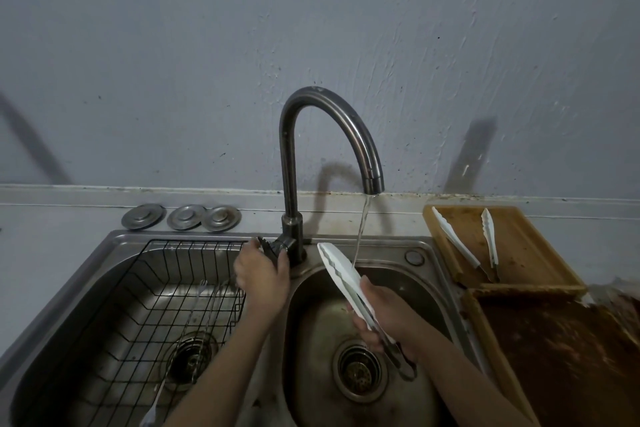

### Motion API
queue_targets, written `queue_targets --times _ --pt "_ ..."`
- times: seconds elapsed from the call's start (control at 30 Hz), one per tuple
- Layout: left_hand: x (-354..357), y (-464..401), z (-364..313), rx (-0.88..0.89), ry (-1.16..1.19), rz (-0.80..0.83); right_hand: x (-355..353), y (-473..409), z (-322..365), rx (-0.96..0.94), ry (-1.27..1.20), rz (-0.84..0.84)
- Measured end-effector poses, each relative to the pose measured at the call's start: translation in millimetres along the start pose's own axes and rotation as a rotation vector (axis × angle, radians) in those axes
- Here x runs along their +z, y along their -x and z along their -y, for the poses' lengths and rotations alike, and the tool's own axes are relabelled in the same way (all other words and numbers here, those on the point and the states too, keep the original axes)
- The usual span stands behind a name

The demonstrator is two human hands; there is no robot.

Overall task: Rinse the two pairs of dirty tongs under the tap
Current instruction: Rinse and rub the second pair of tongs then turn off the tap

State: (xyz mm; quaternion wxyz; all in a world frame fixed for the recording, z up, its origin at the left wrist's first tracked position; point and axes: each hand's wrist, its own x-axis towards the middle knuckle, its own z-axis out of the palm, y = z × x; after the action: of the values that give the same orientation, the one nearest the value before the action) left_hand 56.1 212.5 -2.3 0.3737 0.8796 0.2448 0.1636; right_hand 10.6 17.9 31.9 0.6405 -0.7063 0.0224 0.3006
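Water runs in a thin stream from the curved steel tap (360,135) into the round right basin (311,340). My right hand (384,315) is shut on a pair of white-tipped tongs (337,267), squeezed closed and held slanted, tips up beside the stream. My left hand (261,274) grips the tap's handle (273,248) at its base. A second pair of white-tipped tongs (457,243) lies spread open on the wooden board (526,253) at the right.
The left basin (114,243) holds a black wire rack (145,295) with metal utensils lying in it. Three steel lids (183,217) rest on the counter behind. A dirty brown wooden tray (561,357) sits at the right, in front of the board.
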Motion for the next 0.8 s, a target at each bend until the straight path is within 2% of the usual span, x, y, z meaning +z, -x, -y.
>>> queue_targets --times 0.07,0.2,0.37,0.47,0.53,0.57,0.67,0.7,0.8 --pt "-0.1 -12.8 -2.7 0.045 -0.070 0.050 -0.7 1.1 -1.7 -0.006 -0.005 0.010" --pt "3.5 -21.8 -13.6 0.057 -0.252 0.025 -3.8 7.1 1.8 -0.046 0.019 -0.005" --pt "11.0 -28.8 -21.1 0.128 -0.404 0.011 -11.4 14.8 15.1 -0.172 0.155 -0.201" --pt "12.4 -29.1 -17.6 0.140 -0.451 0.011 -12.3 15.3 15.1 -0.312 0.212 -0.405" --pt "13.8 -29.9 -17.1 0.127 -0.425 0.013 -13.9 7.5 2.2 -0.407 0.450 -0.564" --pt "13.6 -29.9 -17.6 0.115 -0.411 0.013 -15.8 3.9 -5.5 -0.370 0.597 -0.551" --pt "12.3 -27.1 -18.9 0.104 -0.393 0.025 -18.2 -7.6 -33.4 -0.021 1.098 -0.315" --pt "12.1 -26.3 -18.9 0.105 -0.394 0.034 -15.8 -11.0 -40.4 0.018 1.244 -0.288" --pt "11.3 -26.4 -19.3 0.106 -0.386 0.027 -7.2 -13.0 -32.6 -0.037 1.259 -0.463"
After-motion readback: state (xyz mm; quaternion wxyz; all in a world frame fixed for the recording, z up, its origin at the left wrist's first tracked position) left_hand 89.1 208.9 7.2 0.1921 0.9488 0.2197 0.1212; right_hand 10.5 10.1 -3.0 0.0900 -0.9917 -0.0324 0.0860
